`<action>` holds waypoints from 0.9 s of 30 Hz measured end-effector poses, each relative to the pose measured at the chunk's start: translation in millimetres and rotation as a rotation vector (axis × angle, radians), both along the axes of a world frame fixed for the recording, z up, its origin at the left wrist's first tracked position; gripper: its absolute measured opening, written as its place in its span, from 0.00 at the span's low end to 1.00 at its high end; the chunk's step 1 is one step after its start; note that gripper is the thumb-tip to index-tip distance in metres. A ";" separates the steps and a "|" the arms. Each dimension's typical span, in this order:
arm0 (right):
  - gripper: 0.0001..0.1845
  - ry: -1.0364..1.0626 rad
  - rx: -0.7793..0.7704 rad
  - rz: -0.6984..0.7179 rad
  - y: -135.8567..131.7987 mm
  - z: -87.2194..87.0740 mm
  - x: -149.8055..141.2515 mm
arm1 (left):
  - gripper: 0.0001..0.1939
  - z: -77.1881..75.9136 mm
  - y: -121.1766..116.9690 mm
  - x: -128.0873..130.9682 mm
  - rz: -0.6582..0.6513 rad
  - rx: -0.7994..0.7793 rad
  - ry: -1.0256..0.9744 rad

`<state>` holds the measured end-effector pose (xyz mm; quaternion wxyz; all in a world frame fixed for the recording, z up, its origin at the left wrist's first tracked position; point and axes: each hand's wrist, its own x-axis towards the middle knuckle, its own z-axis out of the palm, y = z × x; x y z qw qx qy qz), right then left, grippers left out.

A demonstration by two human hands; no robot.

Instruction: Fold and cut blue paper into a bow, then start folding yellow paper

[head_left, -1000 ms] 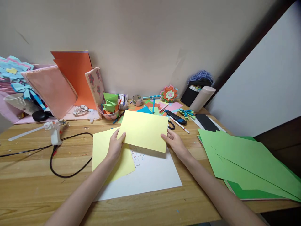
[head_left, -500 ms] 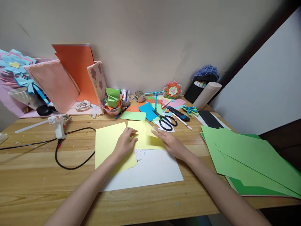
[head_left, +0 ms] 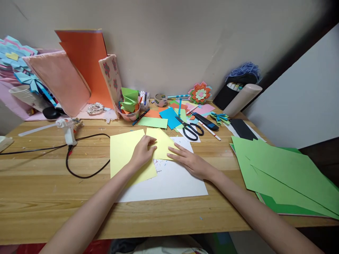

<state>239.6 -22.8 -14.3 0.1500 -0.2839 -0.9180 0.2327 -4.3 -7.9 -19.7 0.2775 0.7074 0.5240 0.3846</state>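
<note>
A folded yellow paper (head_left: 162,144) lies on a white sheet (head_left: 169,181) in the middle of the wooden table (head_left: 39,180). My left hand (head_left: 143,152) rests on the paper's left edge with its fingers curled down on it. Flat on the paper's right part lies my right hand (head_left: 189,161), fingers stretched out and pressing. A second yellow sheet (head_left: 124,151) sits under my left hand, to the left of the folded one.
Black scissors (head_left: 191,129), coloured paper scraps, pens and a paper flower (head_left: 200,93) crowd the back. A glue gun (head_left: 67,126) with a black cord (head_left: 79,169) is at the left. Green sheets (head_left: 280,173) cover the right. Orange card (head_left: 84,60) leans on the wall.
The yellow paper, held up in both hands a second ago, was laid on the table and folded smaller. Both hands now press it flat.
</note>
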 end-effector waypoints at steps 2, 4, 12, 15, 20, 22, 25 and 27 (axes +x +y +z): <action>0.28 0.017 -0.023 0.011 1.6 -0.6 1.3 | 0.09 -0.3 0.1 0.2 0.003 -0.006 -0.007; 0.27 0.019 -0.036 0.019 2.6 -1.0 2.0 | 0.09 -0.7 0.3 0.5 0.003 -0.013 -0.016; 0.28 -0.015 -0.018 0.038 4.0 -1.6 3.7 | 0.10 0.2 -1.4 2.0 -0.026 0.052 0.066; 0.28 -0.021 -0.009 0.046 4.7 -2.2 4.0 | 0.16 2.9 -4.5 5.7 -0.163 0.120 0.140; 0.27 -0.021 0.006 0.069 6.0 -3.0 4.6 | 0.23 2.6 -6.6 11.3 -0.363 0.044 0.226; 0.27 -0.028 0.012 0.075 6.5 -3.4 4.9 | 0.24 0.4 -5.6 11.4 -0.374 0.014 0.253; 0.27 -0.039 0.014 0.081 7.4 -3.8 5.4 | 0.24 -2.1 -4.1 10.4 -0.375 0.015 0.306; 0.27 -0.048 0.018 0.091 8.4 -3.9 5.9 | 0.24 -2.4 -3.7 9.9 -0.373 0.030 0.351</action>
